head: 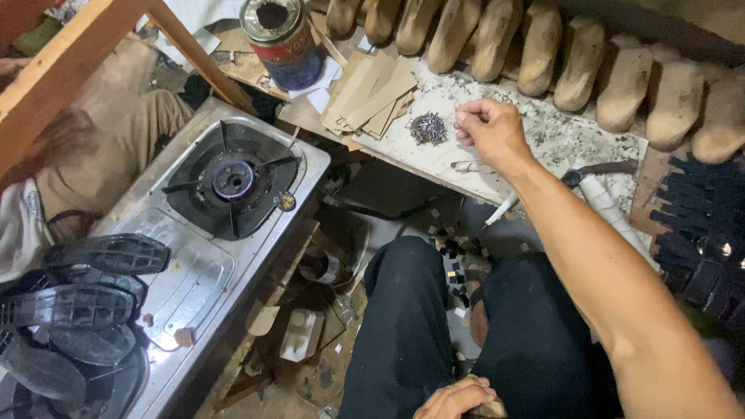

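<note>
Head view: I'm seeing the right hand (487,128) reaching out over the speckled workboard (543,140), beside a pile of small nails (427,128).

I'm watching its fingertips pinching together; whether a nail is sitting between them I cannot tell. The left hand (458,399) is resting loosely curled at the bottom edge, on something I can't make out. A lit gas stove (233,182) is sitting to the left with black shoe soles (85,299) piling on it, cardboard strips (371,97) and a tin can (283,39) are lying beyond, and wooden shoe lasts (543,46) are lining the back.
</note>
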Available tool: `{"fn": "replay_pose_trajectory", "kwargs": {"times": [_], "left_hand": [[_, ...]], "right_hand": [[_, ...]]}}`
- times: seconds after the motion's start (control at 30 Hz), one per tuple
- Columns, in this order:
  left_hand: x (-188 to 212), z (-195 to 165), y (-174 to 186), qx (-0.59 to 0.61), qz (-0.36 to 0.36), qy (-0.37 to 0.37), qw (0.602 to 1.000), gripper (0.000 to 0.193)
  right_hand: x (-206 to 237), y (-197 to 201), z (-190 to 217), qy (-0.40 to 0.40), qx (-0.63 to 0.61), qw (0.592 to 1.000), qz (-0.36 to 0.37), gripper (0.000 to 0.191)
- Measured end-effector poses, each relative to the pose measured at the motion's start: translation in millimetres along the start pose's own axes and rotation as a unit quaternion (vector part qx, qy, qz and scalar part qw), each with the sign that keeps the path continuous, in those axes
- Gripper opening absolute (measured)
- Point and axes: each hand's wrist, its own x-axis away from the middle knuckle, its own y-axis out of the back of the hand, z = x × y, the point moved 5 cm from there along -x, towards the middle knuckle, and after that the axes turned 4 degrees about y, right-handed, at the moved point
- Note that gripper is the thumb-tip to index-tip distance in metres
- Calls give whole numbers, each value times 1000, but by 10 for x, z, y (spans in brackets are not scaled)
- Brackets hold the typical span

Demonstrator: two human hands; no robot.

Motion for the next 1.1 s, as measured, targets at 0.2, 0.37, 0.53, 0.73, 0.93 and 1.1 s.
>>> {"fn": "replay_pose_trajectory", "kwargs": {"times": [0.2, 0.37, 0.53, 0.73, 0.93, 1.1], "left_hand": [[37, -43, 78, 4, 138, -14, 990, 33], [8, 1, -133, -106, -113, -20, 988, 38], [67, 105, -50, -52, 27, 3, 998, 45], [72, 177, -52, -62, 38, 33, 997, 43], [164, 282, -39, 4, 127, 65, 990, 39], [155, 258, -43, -44, 113, 58, 991, 37]], "right_hand": [[29, 21, -28, -6, 91, 996, 19, 17], [-39, -51, 98, 65, 196, 978, 8, 25], [-146, -170, 279, 232, 279, 932, 20, 32], [-219, -124, 3, 2, 359, 931, 72, 24], [-197, -124, -84, -12, 336, 937, 94, 25], [-199, -81, -103, 2, 392, 915, 94, 24]]}}
